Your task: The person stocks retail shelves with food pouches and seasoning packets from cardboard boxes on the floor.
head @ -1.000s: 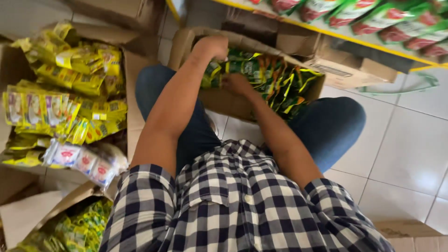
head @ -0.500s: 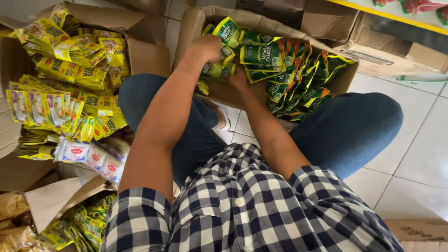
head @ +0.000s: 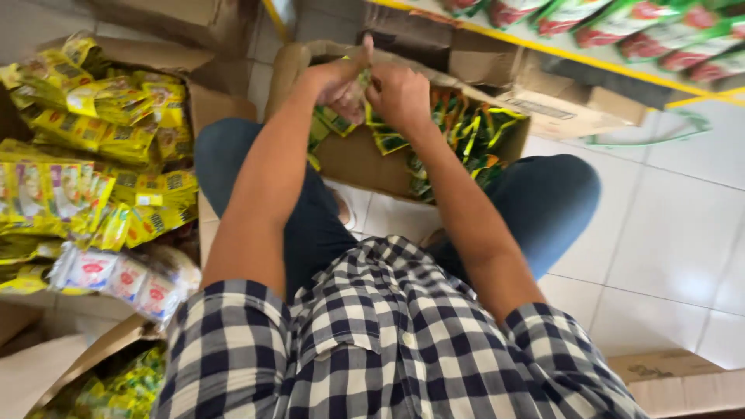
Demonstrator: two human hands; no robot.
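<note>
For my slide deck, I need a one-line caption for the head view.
Both hands, left hand and right hand, grip green sachets above an open brown cardboard box on white tiles.

Glossy foil packets, matt cardboard

Green sachets (head: 466, 132) gleam like plastic film in a dull brown cardboard box (head: 365, 159); yellow sachets (head: 101, 140) shine too; floor tiles (head: 675, 233) smooth, checked shirt (head: 372, 349) soft woven cloth.

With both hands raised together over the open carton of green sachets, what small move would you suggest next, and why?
Probably lift the strip of green sachets a little higher, clear of the cardboard carton. The left hand and right hand pinch it together above the carton, while its lower end appears to hang among the packets inside.
</note>
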